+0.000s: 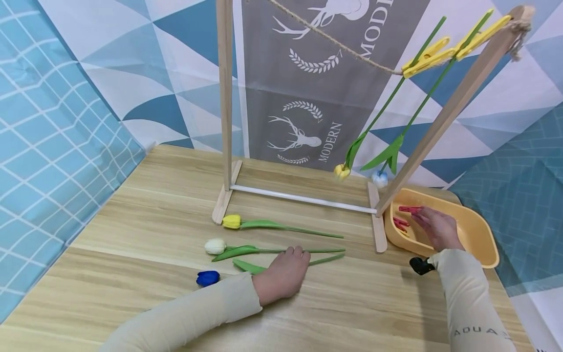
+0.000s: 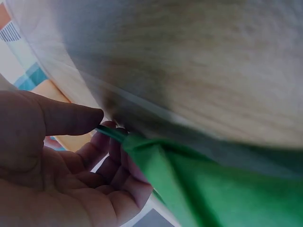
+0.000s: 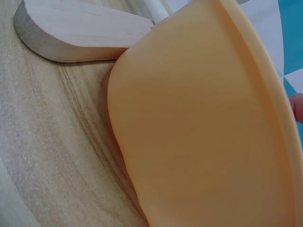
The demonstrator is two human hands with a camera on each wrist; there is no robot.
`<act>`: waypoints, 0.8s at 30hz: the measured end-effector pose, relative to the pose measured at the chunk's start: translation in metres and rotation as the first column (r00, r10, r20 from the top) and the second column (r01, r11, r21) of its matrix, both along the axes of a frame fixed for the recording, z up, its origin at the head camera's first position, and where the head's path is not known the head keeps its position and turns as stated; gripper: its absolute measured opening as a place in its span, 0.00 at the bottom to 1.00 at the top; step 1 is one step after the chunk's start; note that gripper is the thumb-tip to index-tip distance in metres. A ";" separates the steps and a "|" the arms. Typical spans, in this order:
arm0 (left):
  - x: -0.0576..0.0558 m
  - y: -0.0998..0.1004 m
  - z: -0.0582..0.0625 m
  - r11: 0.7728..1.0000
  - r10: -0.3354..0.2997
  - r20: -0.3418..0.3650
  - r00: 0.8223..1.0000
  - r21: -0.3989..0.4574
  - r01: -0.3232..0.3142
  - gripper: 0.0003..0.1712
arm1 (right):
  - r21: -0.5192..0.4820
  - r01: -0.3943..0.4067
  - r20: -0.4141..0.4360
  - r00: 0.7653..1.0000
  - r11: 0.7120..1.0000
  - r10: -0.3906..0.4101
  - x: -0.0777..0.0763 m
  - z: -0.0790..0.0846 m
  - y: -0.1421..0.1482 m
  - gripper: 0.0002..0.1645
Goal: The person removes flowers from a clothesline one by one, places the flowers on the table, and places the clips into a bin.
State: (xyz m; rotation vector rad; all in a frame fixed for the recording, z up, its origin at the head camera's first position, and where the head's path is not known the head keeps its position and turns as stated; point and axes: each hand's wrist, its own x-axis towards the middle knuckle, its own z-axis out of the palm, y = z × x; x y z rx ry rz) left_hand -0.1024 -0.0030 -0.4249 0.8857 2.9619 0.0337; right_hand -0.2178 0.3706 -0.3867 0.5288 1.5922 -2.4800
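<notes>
Tabletop [image 1: 352,308] beneath hands [image 1: 285,272] [image 1: 438,228], well apart

A blue tulip [image 1: 207,278] stretches sideways along the counter [image 1: 352,313], bloom to the left, with a green leaf [image 1: 247,266] and slim stem [image 1: 327,259] pinched between the thumb and fingers of the left grip [image 1: 283,274]. A small red clothespin [image 1: 409,209], roughly level, sits in the fingertips of the right grip [image 1: 440,230] at the orange basin's [image 1: 477,239] left side.

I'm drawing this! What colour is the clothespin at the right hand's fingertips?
The clothespin is red; the head view shows it best.
</notes>
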 end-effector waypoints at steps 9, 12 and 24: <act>0.000 -0.001 -0.001 1.000 -0.004 -0.013 1.000 0.007 0.004 0.09 | 0.039 -0.056 0.022 0.998 0.998 0.055 -0.001 0.000 0.001 0.07; 0.000 -0.001 0.000 1.000 -0.003 0.001 1.000 0.009 0.003 0.10 | 0.096 -0.093 0.069 0.994 0.991 0.086 -0.003 0.000 0.003 0.07; -0.001 -0.001 0.000 1.000 -0.014 0.031 0.999 0.012 0.014 0.10 | 0.384 -0.247 0.222 0.960 0.890 0.171 -0.015 -0.006 0.004 0.06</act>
